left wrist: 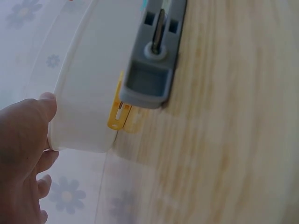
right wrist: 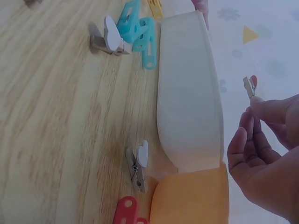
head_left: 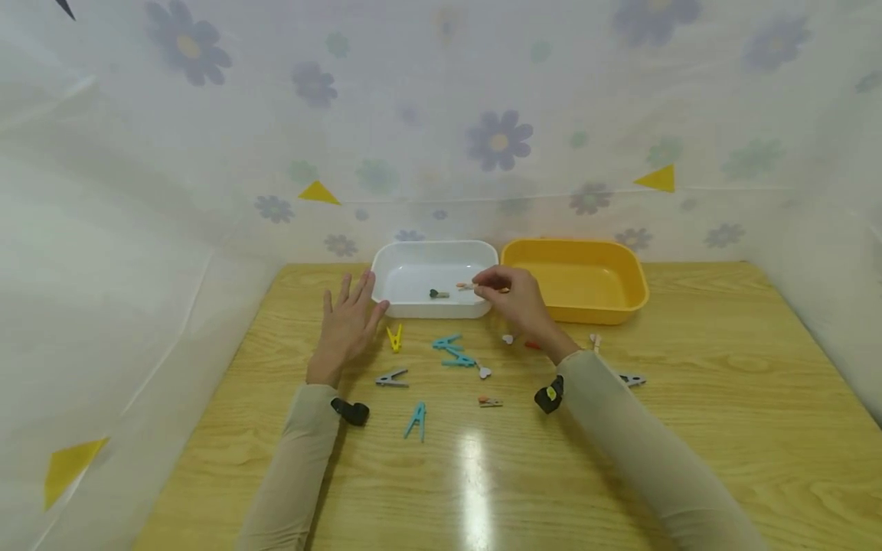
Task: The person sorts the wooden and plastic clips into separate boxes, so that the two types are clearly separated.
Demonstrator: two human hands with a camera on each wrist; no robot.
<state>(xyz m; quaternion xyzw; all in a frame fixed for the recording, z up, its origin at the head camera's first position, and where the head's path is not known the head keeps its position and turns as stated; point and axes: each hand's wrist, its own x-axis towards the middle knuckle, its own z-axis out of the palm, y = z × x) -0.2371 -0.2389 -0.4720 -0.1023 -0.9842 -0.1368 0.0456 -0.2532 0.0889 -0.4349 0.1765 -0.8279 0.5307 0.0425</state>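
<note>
My right hand (head_left: 513, 297) pinches a small wooden clothespin (right wrist: 248, 86) with an orange-red decoration between thumb and fingertips, above the right side of the white basin (head_left: 434, 311). Inside that basin lies another wooden clothespin (head_left: 439, 294) with a dark heart. At the basin's left rim, my left hand (head_left: 344, 330) rests its thumb and fingers against the edge, fingers spread and fairly straight. A yellow clothespin (head_left: 395, 338) is near the left thumb, just in front of the basin. Closer to the left wrist is a grey clothespin (head_left: 392, 378).
An orange basin (head_left: 592, 315) adjoins the white one on the right. Blue clothespins (head_left: 458, 358) and white-heart wooden ones (head_left: 485, 373) are scattered before the basins. A red clothespin (right wrist: 126, 212) and another grey one (head_left: 632, 379) lie by the right arm. A flowered sheet (head_left: 441, 115) hangs behind.
</note>
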